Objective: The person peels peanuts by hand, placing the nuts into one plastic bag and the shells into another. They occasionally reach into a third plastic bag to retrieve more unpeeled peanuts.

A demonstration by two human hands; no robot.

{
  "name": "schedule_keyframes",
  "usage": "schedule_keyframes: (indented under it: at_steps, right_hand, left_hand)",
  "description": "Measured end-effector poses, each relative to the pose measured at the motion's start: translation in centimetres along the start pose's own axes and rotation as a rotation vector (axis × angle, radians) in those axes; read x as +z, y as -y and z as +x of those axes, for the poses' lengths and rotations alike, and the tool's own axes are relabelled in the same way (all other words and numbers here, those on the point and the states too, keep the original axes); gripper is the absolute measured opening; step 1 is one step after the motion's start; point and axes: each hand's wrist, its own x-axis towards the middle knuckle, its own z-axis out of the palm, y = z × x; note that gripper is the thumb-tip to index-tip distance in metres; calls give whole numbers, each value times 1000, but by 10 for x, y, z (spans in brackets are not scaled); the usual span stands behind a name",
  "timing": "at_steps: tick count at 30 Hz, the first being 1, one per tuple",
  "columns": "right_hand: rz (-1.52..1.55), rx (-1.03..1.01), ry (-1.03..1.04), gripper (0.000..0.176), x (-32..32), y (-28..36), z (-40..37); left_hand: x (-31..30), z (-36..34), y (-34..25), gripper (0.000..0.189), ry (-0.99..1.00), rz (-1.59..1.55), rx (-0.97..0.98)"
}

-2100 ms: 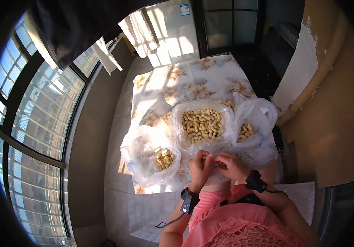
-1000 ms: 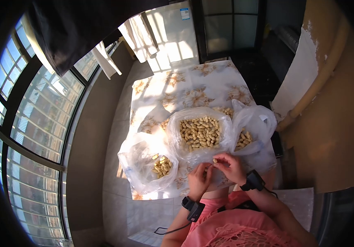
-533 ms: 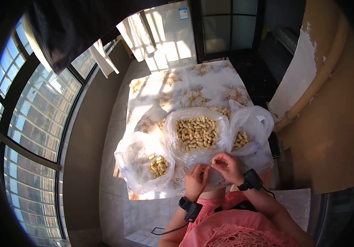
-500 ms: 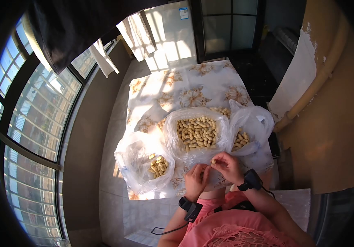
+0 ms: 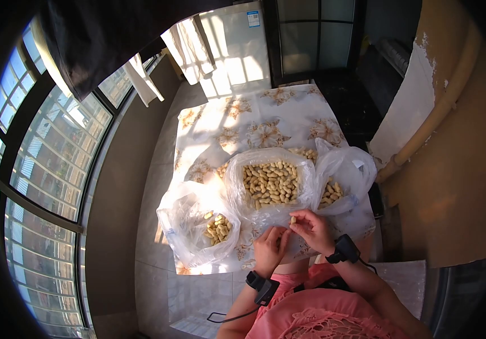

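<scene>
Between the thumb and fingers of my right hand [image 5: 312, 230] is a peanut [image 5: 293, 220], held upright over the table's near edge. My left hand [image 5: 271, 246] is just to its left with fingers curled together; whatever they hold, if anything, is too small to make out. Beyond my hands, a clear plastic bag [image 5: 304, 200] in the middle is open around a large heap of peanuts [image 5: 271, 182]. A second bag [image 5: 179, 226] at the left holds a smaller pile of peanuts [image 5: 218, 229]. To the right, a third bag [image 5: 358, 169] has some peanuts [image 5: 331, 192] in it.
The table has a floral cloth [image 5: 265, 110]. More peanuts [image 5: 305, 152] lie behind the middle bag. Barred windows [image 5: 51, 164] are at the left, and a pipe [image 5: 429, 124] runs along the right wall. Dark cloth hangs at the upper left.
My hands have moved slightly apart, and the peanut in my right hand shows more fully. The bags look the same.
</scene>
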Motion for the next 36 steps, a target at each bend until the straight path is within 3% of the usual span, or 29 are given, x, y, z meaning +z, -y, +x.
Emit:
schedule_keyframes:
  at_steps: [15, 22, 28, 32, 34, 36]
  right_hand:
    - [-178, -84, -12, 27, 2, 6, -1]
    - [-509, -434, -147, 26, -14, 62, 4]
    - [-660, -354, -397, 25, -62, 59, 19]
    - [-698, -317, -423, 27, -64, 58, 20]
    - [-828, -477, -421, 30, -50, 69, 19]
    - [-758, -460, -346, 25, -40, 64, 17]
  left_hand:
    - [-1, -5, 4, 23, -20, -48, 60]
    - [-2, -3, 3, 24, -35, -2, 38]
    - [2, -3, 5, 25, -71, -82, -15]
    - [-2, -1, 2, 27, -67, -71, -31]
    - [0, -3, 5, 28, -58, -106, -80]
    - [2, -6, 8, 29, -42, -141, -125]
